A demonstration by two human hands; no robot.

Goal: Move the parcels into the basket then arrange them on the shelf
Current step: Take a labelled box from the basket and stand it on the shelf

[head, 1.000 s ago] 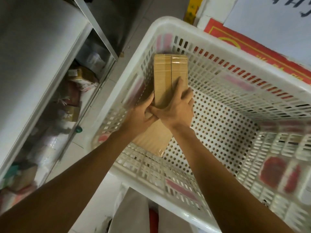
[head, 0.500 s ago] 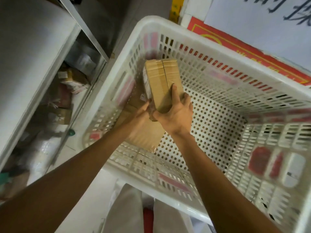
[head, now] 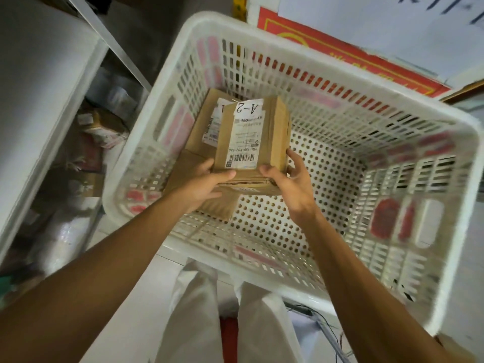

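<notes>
White slotted plastic basket (head: 340,66) below; left grip (head: 201,187) and right grip (head: 293,187) clasp a small brown cardboard parcel (head: 251,134) (marked A-2) above a larger brown cardboard box (head: 195,146), ten o'clock.

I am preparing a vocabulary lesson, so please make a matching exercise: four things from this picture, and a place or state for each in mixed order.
1. parcel marked A-2
2. larger parcel
3. basket
4. shelf

a. stands left of the basket
b. white, full of holes
c. gripped by left hand and right hand
d. lies on the basket floor

Pairs: 1-c, 2-d, 3-b, 4-a
</notes>
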